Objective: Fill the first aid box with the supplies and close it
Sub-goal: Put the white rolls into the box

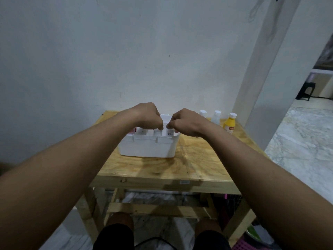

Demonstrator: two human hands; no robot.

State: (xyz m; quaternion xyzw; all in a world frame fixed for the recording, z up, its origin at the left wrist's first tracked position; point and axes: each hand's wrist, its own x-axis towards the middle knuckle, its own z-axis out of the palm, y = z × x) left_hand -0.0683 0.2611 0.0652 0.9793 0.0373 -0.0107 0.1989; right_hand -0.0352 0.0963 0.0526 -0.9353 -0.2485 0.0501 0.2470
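Sitting with knees [119, 224] tucked under the wooden table [180, 170]; reaching both arms over the open white box [146, 147] at mid-table; left hand [146, 116] and right hand [185, 121] curling fingers down onto small items inside, exact grip unclear; three bottles [229, 123] standing just beyond, right.
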